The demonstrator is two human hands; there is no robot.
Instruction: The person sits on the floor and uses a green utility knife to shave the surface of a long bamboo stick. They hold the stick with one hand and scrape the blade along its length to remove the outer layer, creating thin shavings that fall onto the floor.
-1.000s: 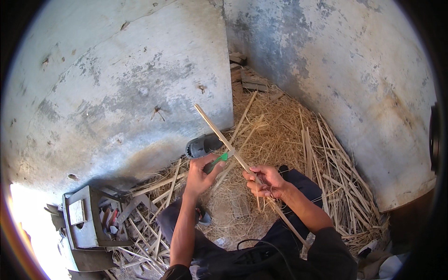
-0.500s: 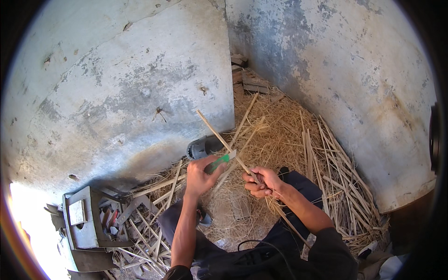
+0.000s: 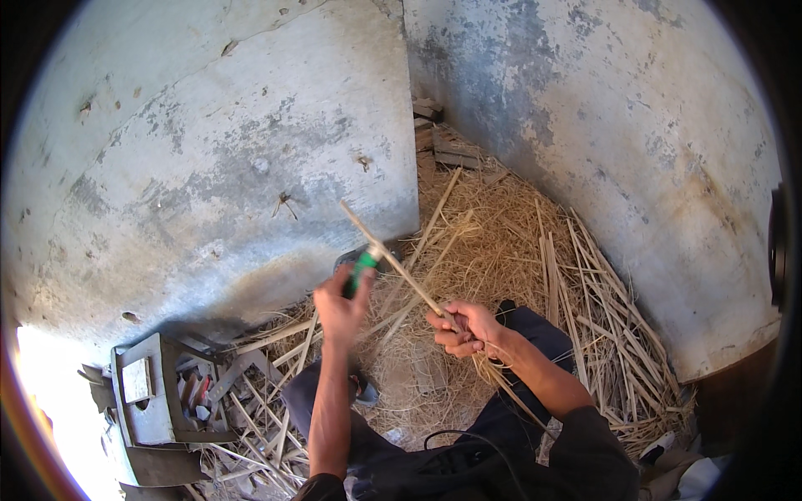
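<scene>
My left hand [image 3: 341, 311] is closed around the green handle of a utility knife [image 3: 364, 265], blurred by motion. Its blade rests on or close beside the upper part of a long, thin wooden strip [image 3: 415, 286]; exact contact is hard to tell. My right hand [image 3: 464, 328] wraps round the middle of that strip. The strip slants from the upper left, past my right hand, down over my right leg. Below and beyond both hands lies a heap of straw-coloured shavings [image 3: 493, 225].
Many loose strips [image 3: 614, 326] lie piled along the right wall. A grey box-like wooden frame [image 3: 159, 392] holding scraps stands at the lower left. Behind my left hand is a dark grey object [image 3: 351, 258] by the wall. Bricks [image 3: 451, 150] are stacked in the corner.
The knife in my left hand has moved up and left along the strip, toward its far end. My right hand has stayed nearly in place, while the strip's far end has shifted slightly left.
</scene>
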